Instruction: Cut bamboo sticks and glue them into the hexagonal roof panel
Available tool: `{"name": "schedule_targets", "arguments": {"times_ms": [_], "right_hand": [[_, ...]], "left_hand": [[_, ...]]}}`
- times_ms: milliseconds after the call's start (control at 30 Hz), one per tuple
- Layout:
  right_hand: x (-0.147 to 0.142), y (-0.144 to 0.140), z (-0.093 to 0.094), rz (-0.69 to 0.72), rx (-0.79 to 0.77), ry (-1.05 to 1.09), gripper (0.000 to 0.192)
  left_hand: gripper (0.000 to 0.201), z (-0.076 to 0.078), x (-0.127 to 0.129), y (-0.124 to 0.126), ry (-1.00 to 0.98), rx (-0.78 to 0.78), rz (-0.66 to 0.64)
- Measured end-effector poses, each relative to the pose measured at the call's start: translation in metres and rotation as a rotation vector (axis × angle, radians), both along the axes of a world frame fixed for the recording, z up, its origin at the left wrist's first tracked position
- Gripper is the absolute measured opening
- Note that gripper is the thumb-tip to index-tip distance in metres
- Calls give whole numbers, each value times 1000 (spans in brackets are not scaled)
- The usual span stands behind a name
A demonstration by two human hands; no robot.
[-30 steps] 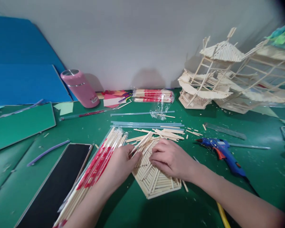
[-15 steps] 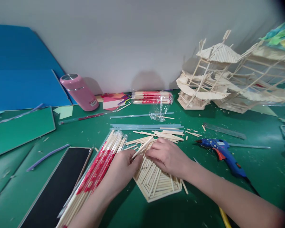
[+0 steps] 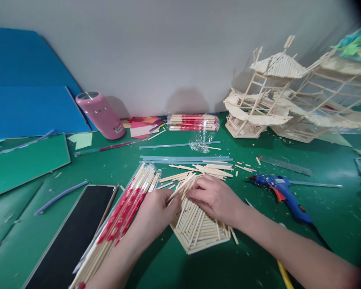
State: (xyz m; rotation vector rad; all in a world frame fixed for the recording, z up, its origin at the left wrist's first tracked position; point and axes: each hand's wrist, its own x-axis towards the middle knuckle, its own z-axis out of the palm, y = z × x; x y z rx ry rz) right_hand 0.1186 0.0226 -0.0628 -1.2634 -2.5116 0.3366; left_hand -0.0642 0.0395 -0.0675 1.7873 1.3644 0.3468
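My left hand is closed on a few thin wooden sticks, pinched between thumb and fingers and slanting up to the right. Beside it, my right hand bends over the far part of a flat polygonal panel of wooden sticks; its fingertips are pressed together, and what they hold, if anything, is hidden. Loose sticks lie across the panel's top. Just beyond the hands is a scatter of cut sticks. Bagged chopsticks with red wrapping lie beside my left forearm.
A blue hot glue gun lies at right, its cord running forward. Stick-built pagoda models stand at back right. Clear blue glue sticks, a pink bottle, a black phone and a yellow-handled tool surround the work.
My right hand has shifted very slightly to the right over the panel. My left hand keeps its grip on the sticks, nearly still.
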Motion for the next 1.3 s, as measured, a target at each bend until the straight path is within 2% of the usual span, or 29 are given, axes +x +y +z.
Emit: {"name": "schedule_targets", "arguments": {"times_ms": [233, 467, 867, 1300], "right_hand": [[1, -1, 1, -4, -11, -7, 20], [0, 1, 1, 4, -6, 2, 20], [-1, 1, 1, -6, -12, -4, 19], [-2, 2, 1, 2, 0, -4, 20]], "left_hand": [[30, -1, -1, 0, -15, 14, -19], [27, 1, -1, 0, -70, -36, 2], [34, 6, 2, -1, 34, 25, -2], [32, 7, 1, 1, -9, 4, 12]]}}
